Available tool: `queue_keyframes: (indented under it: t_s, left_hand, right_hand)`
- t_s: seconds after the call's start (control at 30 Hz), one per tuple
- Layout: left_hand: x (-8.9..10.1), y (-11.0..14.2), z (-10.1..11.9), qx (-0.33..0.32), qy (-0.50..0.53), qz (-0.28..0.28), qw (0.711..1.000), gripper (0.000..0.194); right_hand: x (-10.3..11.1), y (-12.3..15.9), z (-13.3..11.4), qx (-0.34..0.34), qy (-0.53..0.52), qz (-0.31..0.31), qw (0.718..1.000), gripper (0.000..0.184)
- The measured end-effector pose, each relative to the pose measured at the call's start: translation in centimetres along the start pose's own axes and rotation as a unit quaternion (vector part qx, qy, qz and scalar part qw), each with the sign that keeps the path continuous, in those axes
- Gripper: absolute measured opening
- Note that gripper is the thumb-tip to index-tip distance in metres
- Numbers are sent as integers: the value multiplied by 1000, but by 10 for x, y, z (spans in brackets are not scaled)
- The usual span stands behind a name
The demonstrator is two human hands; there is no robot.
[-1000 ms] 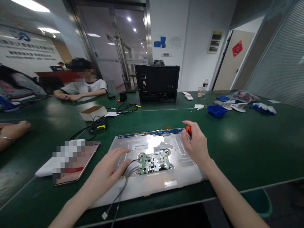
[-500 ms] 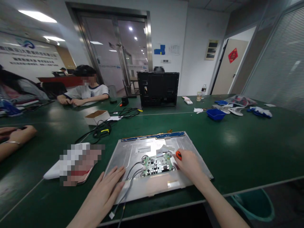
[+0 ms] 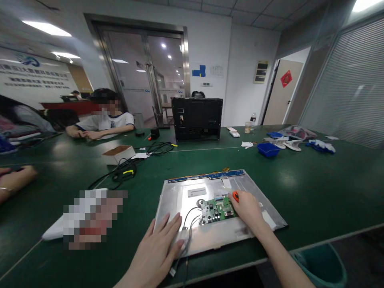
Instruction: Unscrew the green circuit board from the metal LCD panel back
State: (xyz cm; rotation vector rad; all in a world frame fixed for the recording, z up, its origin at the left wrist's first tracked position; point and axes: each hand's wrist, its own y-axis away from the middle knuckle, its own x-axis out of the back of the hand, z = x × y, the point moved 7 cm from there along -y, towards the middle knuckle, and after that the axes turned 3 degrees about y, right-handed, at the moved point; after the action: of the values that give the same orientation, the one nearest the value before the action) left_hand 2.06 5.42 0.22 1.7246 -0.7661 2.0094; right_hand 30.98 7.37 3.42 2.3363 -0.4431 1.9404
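A silver display panel [image 3: 177,200] lies back side up on the green table in front of me. Screwed near its middle is a green circuit board [image 3: 216,210], with thin grey and black cables [image 3: 189,236] running off its left side. My left hand [image 3: 160,248] rests on the panel's lower left part, fingers outstretched. Closed around an orange-and-black screwdriver [image 3: 236,196], my right hand [image 3: 249,210] is at the board's right edge; the tool's tip is hidden. A blue strip board [image 3: 207,176] runs along the panel's far edge.
A black monitor housing [image 3: 197,120] stands at the back. To the left are an open box [image 3: 120,154], coiled cables [image 3: 126,173] and a blurred-out item. A blue tray [image 3: 268,150] and gloves [image 3: 321,146] lie right. Two other people sit left. A bin [image 3: 321,264] stands below the table edge.
The panel has slid to the right across the table, with both my hands moving along on it. My view has shifted slightly. The screwdriver stays in my right hand.
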Motion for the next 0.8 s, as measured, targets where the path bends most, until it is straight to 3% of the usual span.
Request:
queue_keyframes:
  t_s: [0.13, 0.47, 0.67, 0.8]
  left_hand:
    - [-6, -18, 29, -9, 20, -29, 999, 58]
    - [-7, -63, 92, -5, 87, -94, 992, 65]
    - [-10, -86, 120, -4, 110, -81, 991, 68]
    - [-15, -106, 143, -17, 127, -67, 989, 70]
  right_hand:
    - [-1, -2, 23, 7, 19, 12, 1000, 21]
    - [2, -25, 90, 51, 66, 14, 996, 16]
    - [7, -43, 141, 12, 107, 23, 994, 18]
    - [22, -63, 166, -13, 117, 29, 993, 19]
